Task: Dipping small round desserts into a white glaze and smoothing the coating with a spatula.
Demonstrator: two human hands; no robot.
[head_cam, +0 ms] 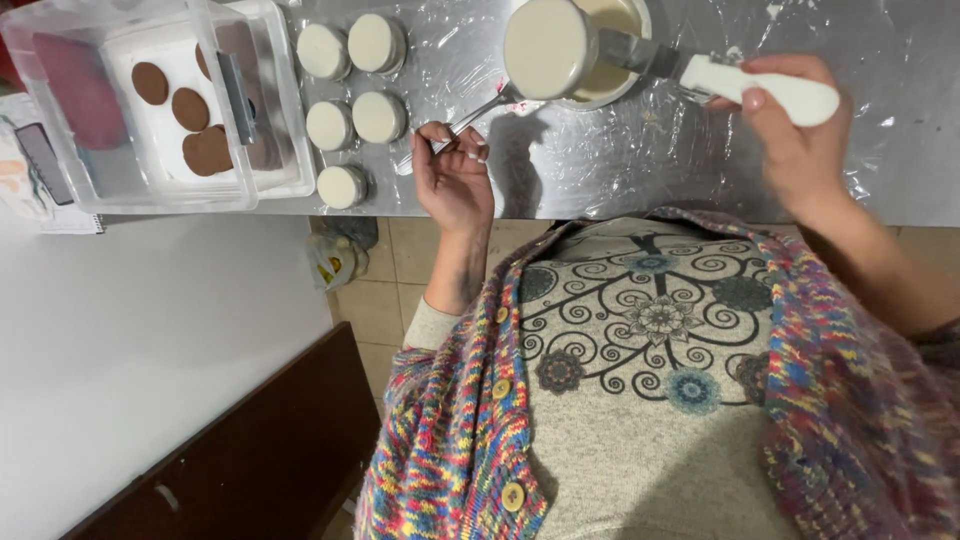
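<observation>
My left hand (455, 175) is closed on the handle of a metal spoon (478, 112), whose far end reaches up under a small pan. My right hand (795, 130) grips the white handle (775, 90) of that pan (545, 47), holding it tilted above the table. The pan looks coated in white. Behind it shows a round vessel (612, 45) with cream-coloured contents. To the left of the spoon, several round white-coated discs (378, 117) sit on the foil-covered table (620, 160).
A clear plastic box (120, 185) at the far left holds brown round biscuits (190, 108) on a white tray. A notebook (45, 185) lies beside it. Below the table edge are a tiled floor, a small bag (335, 262) and dark wooden furniture (250, 450).
</observation>
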